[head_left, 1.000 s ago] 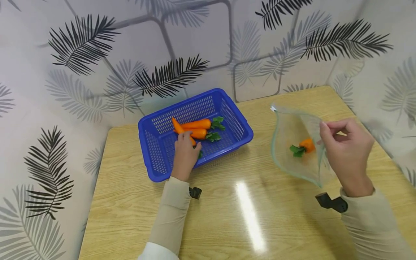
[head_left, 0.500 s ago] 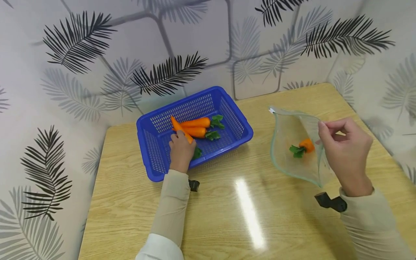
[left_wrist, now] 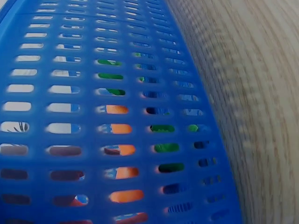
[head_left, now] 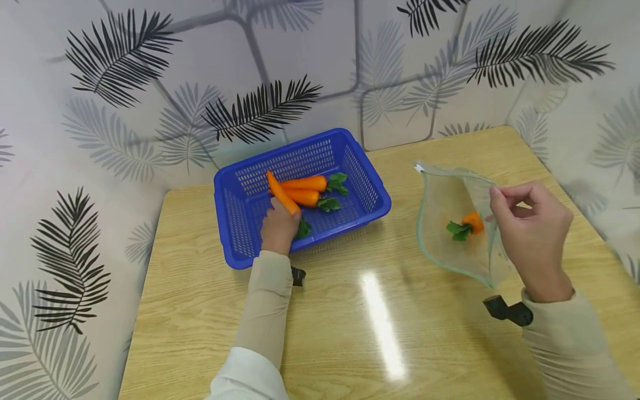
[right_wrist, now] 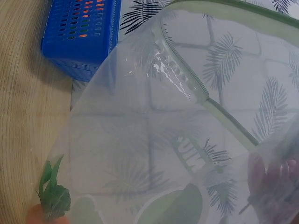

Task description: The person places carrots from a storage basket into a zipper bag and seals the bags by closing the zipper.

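My left hand (head_left: 280, 226) reaches into a blue slotted plastic basket (head_left: 235, 253), its fingers curled at the side of an orange carrot (head_left: 283, 194) with green leaves. Two more carrots, an upper carrot (head_left: 306, 184) and a lower carrot (head_left: 304, 198), lie beside it. In the left wrist view the basket wall (left_wrist: 88, 163) covers most of the hand. On the right, my right hand (head_left: 537, 239) pinches the edge of a clear zip bag (head_left: 440, 194) with a green-trimmed mouth, spread wide. Inside the bag shows a carrot (head_left: 472, 222), leaves toward the mouth.
The basket stands on a wooden table (head_left: 340, 333) against a leaf-patterned wall (head_left: 300, 50). A white slider (head_left: 419, 167) sits at the bag's far corner. The table's right edge runs past the right forearm.
My left hand has shifted back along the carrot toward its leafy end, fingers now tucked at its side. My right hand and the bag have stayed put.
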